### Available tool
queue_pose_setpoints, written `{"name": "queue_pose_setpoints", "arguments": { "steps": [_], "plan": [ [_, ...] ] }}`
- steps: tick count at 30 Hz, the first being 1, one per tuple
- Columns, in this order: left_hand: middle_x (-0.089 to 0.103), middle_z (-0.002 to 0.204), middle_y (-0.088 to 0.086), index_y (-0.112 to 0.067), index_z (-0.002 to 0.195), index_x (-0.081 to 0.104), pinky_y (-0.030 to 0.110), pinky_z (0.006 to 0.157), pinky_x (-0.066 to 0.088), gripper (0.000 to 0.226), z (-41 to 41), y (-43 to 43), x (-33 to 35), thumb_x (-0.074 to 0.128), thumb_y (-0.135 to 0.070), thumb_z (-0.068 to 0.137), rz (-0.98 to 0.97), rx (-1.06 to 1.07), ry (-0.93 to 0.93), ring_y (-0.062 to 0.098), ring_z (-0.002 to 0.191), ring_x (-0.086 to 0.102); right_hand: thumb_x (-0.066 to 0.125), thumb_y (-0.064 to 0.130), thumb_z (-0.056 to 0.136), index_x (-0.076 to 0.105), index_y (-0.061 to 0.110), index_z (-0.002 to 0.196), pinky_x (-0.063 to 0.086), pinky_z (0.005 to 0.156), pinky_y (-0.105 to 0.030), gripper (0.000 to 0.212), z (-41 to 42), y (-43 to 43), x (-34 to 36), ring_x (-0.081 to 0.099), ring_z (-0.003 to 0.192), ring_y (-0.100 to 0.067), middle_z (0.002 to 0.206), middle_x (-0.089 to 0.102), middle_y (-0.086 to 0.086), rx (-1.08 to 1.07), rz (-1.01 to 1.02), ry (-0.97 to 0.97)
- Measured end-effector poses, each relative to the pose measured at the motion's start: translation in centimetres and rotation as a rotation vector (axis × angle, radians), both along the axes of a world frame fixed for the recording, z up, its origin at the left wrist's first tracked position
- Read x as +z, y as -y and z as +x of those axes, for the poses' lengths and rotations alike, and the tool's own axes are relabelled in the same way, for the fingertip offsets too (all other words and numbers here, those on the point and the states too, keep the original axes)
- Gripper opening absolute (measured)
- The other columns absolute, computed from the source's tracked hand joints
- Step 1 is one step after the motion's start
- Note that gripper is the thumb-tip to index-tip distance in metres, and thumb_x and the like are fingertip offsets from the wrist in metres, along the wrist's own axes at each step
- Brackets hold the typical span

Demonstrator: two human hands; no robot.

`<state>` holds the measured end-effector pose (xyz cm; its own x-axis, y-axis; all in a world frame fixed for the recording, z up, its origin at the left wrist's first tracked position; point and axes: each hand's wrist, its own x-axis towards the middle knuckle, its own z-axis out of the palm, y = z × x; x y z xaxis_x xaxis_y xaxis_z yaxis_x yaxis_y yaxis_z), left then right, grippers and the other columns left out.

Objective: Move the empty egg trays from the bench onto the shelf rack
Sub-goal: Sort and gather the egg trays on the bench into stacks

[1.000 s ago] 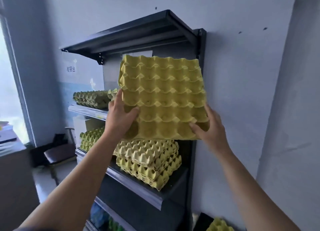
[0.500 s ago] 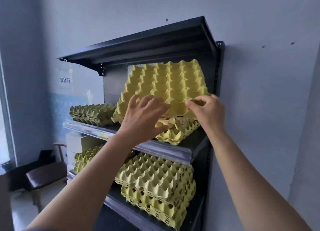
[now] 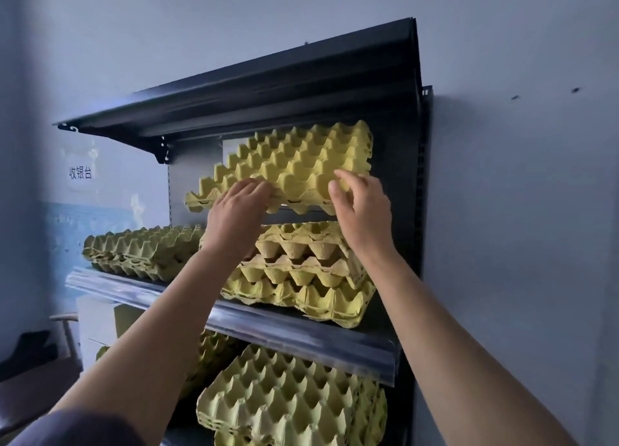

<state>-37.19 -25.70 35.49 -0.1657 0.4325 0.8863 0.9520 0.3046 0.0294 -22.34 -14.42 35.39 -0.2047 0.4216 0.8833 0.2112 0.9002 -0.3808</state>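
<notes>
A yellow egg tray (image 3: 294, 164) hangs tilted under the top board of the dark shelf rack (image 3: 301, 331). It is a short way above a stack of egg trays (image 3: 301, 278) on the upper shelf. My left hand (image 3: 236, 211) grips the tray's near edge from the left, fingers curled over the rim. At the near right part of the tray my right hand (image 3: 361, 211) pinches the edge with thumb and fingers.
Another stack of trays (image 3: 140, 251) lies at the left of the same shelf. More trays (image 3: 288, 408) fill the shelf below. The wall is close on the right. A chair (image 3: 37, 375) and a white box (image 3: 100, 325) are low on the left.
The view has come closer to the rack. Both hands have carried the tray up and in over the stack on the upper shelf, flattening it from upright toward level.
</notes>
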Motion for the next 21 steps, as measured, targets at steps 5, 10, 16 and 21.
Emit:
{"name": "queue_pose_setpoints", "arguments": {
  "steps": [5, 10, 16, 21],
  "plan": [
    [0.056, 0.120, 0.010, -0.006, 0.115, 0.050, 0.040, 0.086, 0.042, 0.035, -3.1, -2.1, -1.7, 0.051, 0.007, 0.083, -0.112, -0.105, 0.119, 0.030, 0.114, 0.050, 0.024, 0.051, 0.097, 0.061, 0.025, 0.107, 0.053, 0.070, -0.042, 0.046, -1.9, -1.0, -1.9, 0.063, 0.076, -0.018, 0.096, 0.065, 0.000, -0.268, 0.004, 0.056],
    [0.052, 0.129, 0.006, -0.013, 0.130, 0.046, 0.038, 0.098, 0.034, 0.047, -4.1, -2.8, -2.7, 0.050, -0.002, 0.084, -0.176, -0.168, 0.118, 0.027, 0.120, 0.044, 0.022, 0.048, 0.099, 0.054, 0.027, 0.116, 0.049, 0.081, -0.045, 0.041, -2.3, -1.2, -4.3, 0.064, 0.086, -0.020, 0.108, 0.065, 0.000, -0.346, -0.050, 0.078],
    [0.051, 0.129, 0.005, -0.018, 0.133, 0.045, 0.040, 0.104, 0.027, 0.054, -3.7, -2.4, -3.3, 0.058, -0.012, 0.081, -0.112, -0.241, 0.111, 0.028, 0.121, 0.042, 0.022, 0.051, 0.097, 0.035, 0.026, 0.141, 0.046, 0.090, -0.048, 0.052, -1.7, -0.7, -5.0, 0.060, 0.108, -0.024, 0.134, 0.052, -0.003, -0.361, -0.096, 0.205],
    [0.057, 0.121, 0.004, -0.018, 0.125, 0.054, 0.041, 0.102, 0.029, 0.041, -0.9, -3.0, -3.0, 0.060, -0.017, 0.084, -0.048, -0.349, -0.021, 0.028, 0.119, 0.045, 0.021, 0.053, 0.097, 0.047, 0.021, 0.134, 0.045, 0.076, -0.038, 0.055, 0.0, -0.6, -5.7, 0.062, 0.098, -0.029, 0.122, 0.060, -0.005, -0.543, 0.036, 0.214]
  ]
}}
